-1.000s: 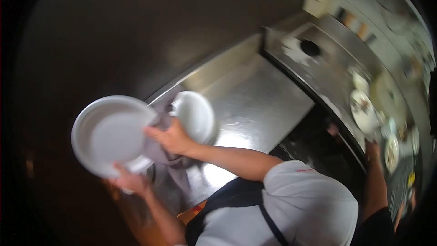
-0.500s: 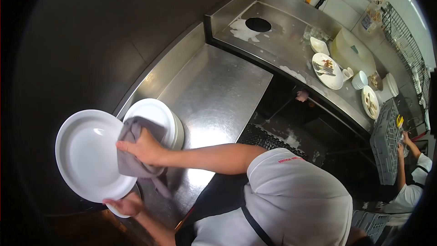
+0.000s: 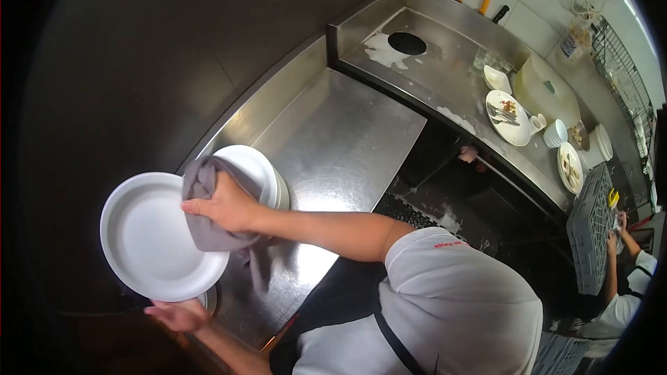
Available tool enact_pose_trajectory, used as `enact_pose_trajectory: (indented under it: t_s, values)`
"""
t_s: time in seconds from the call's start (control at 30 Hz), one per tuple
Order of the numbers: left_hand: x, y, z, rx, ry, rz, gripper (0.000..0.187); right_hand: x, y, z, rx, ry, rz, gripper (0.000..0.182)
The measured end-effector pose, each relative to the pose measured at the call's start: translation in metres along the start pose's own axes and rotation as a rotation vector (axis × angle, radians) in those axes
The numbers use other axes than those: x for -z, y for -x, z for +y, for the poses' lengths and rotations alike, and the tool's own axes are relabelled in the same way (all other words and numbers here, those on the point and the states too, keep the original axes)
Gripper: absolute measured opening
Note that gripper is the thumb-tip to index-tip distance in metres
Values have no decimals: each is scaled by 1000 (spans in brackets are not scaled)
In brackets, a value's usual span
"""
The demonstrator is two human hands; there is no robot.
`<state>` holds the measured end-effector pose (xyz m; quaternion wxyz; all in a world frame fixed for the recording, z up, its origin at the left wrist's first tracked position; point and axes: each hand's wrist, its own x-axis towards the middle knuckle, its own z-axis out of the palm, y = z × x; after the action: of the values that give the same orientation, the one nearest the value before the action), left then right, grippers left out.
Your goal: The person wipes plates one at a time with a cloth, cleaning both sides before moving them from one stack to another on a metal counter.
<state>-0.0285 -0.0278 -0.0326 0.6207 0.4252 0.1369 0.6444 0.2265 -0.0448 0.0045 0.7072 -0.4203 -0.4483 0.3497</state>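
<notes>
My left hand supports a large white plate at its lower rim, with part of the fingers hidden beneath it. The plate is tilted, its inner face turned up toward me. My right hand is closed on a grey-brown cloth, which is pressed against the plate's right rim; a loose end hangs down. Just behind the cloth stands a stack of white plates on the steel counter. More white rims show partly under the held plate.
Across the gap, a steel dish table with a round hole carries a plate with food scraps and cutlery, another soiled plate and cups. A co-worker's hands are beside a grey dish rack at right.
The plate has shifted slightly right and turned a little in my left hand. My right hand and the cloth have moved slightly up along its rim. The whole view has shifted a little.
</notes>
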Motion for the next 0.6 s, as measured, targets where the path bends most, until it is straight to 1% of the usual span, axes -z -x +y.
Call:
enact_pose_trajectory:
  t_s: [0.03,0.07,0.1,0.13,0.17,0.2,0.27,0.3,0.33,0.4,0.47,0.5,0.53,0.57,0.6]
  values:
    - [10,-11,15,53,-137,43,53,-1,-5,-1,63,70,-17,31]
    - [17,-18,26,105,-275,87,52,-10,-6,5,81,-34,-31,32]
    - [12,-27,30,86,-322,154,50,-18,-2,5,-8,-136,74,30]
    - [6,-30,28,109,-334,250,50,-30,1,4,-103,-243,167,27]
    - [-5,-28,24,115,-350,358,50,-35,3,11,-113,-350,154,26]
    - [-16,-24,20,109,-370,481,50,-42,8,24,-163,-271,199,25]
    - [-42,-14,-6,34,-172,589,49,-69,34,47,-215,-558,241,26]
    - [-38,-7,-21,72,98,532,51,-79,52,45,-347,-638,201,25]
    - [-42,1,-29,85,-309,766,51,-81,71,45,-328,-262,69,22]
    - [-35,8,-36,14,-111,697,50,-81,74,27,-232,-242,36,20]
    - [-21,6,-26,-47,-95,777,49,-65,76,47,-333,-148,-226,19]
    - [-15,9,-21,-71,-90,803,49,-56,76,45,-298,-167,-255,18]
    - [-2,15,-14,-114,-111,850,48,-41,79,50,-450,-101,-341,19]
    - [12,24,-9,-149,-130,892,48,-33,78,53,-436,-165,-320,21]
    - [22,30,-5,-179,-144,929,47,-24,75,53,-485,-236,-302,20]
